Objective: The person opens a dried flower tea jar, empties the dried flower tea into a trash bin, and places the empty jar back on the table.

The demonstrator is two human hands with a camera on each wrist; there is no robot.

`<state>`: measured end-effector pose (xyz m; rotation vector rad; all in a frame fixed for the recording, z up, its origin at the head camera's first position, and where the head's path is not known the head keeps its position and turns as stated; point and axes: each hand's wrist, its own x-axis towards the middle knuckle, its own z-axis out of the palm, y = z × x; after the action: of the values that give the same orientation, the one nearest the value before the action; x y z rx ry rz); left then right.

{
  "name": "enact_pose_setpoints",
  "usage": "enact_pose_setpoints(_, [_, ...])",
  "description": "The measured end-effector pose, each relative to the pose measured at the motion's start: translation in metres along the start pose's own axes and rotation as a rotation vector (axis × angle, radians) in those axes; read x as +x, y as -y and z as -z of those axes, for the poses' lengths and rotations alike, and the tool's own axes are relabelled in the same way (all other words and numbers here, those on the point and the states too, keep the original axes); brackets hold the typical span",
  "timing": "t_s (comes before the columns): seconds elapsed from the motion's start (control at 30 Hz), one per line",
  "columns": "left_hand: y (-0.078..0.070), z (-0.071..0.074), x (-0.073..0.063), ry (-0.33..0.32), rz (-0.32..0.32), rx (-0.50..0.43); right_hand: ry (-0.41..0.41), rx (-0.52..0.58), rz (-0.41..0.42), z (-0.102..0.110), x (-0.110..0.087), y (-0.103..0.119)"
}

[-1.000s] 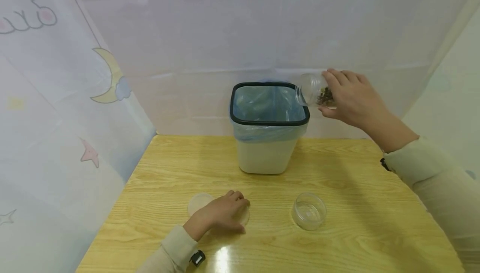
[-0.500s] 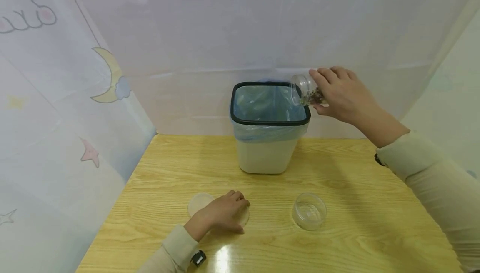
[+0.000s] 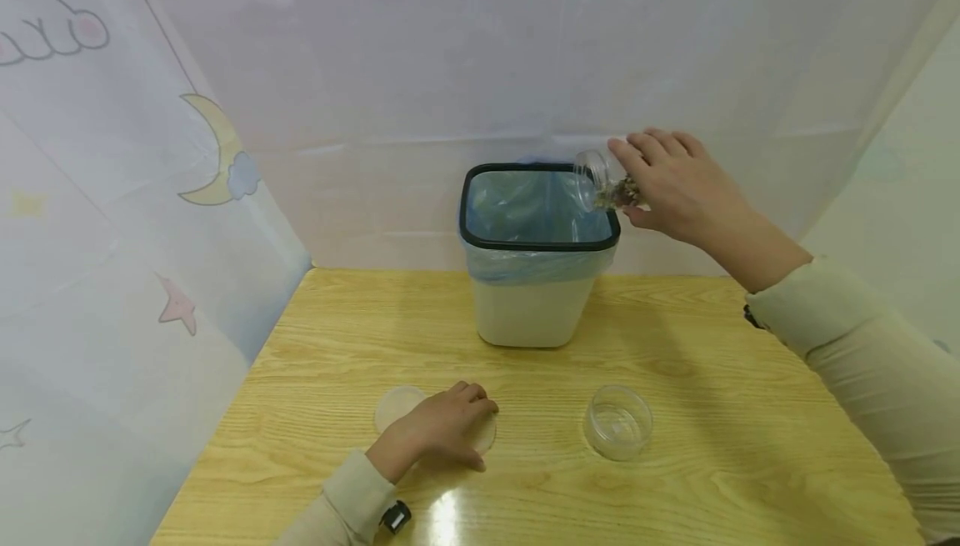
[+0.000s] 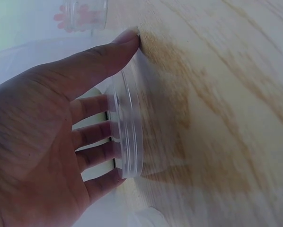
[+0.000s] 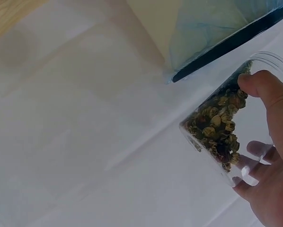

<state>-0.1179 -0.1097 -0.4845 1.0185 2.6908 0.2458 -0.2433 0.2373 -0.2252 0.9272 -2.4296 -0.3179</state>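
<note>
My right hand (image 3: 678,187) grips a clear jar (image 3: 596,175) tipped on its side, mouth to the left over the bin's right rim. Small dried buds (image 5: 217,125) lie heaped along its lower wall, greenish and dark. A bin (image 3: 532,313) with a black rim and blue liner (image 3: 536,267) stands below the jar's mouth. On the table my left hand (image 3: 442,425) rests over a clear round lid (image 4: 132,137), fingers spread and fairly straight, fingertips at its rim, thumb beside it. The hand covers much of this lid in the head view.
Left of that lid lies a pale thin disc (image 3: 397,404). A low clear round container (image 3: 618,423) stands on the wooden table (image 3: 712,388) at right. A white sheet (image 3: 427,96) hangs behind the bin, and a patterned one (image 3: 112,279) hangs at left.
My right hand has moved left with the jar, bringing its mouth over the bin's rim. The buds have slid closer to the mouth. The left hand stays in place.
</note>
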Motion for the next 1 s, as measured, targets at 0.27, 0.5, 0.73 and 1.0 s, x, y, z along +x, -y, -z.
enact_pose_setpoints(0.27, [0.001, -0.001, -0.001, 0.005, -0.010, -0.011, -0.018, 0.000, 0.015, 0.002, 0.003, 0.003])
enact_pose_setpoints(0.5, [0.003, 0.000, -0.003, 0.009, -0.009, -0.015, -0.005, 0.004, 0.019, 0.004, 0.008, 0.006])
enact_pose_setpoints(0.73, [0.001, 0.000, -0.004, 0.023, 0.005, -0.005, 0.010, 0.013, 0.023, 0.004, 0.011, 0.009])
enact_pose_setpoints(1.0, [0.002, -0.001, -0.005, 0.020, -0.004, 0.005, -0.001, 0.010, 0.031, 0.004, 0.012, 0.009])
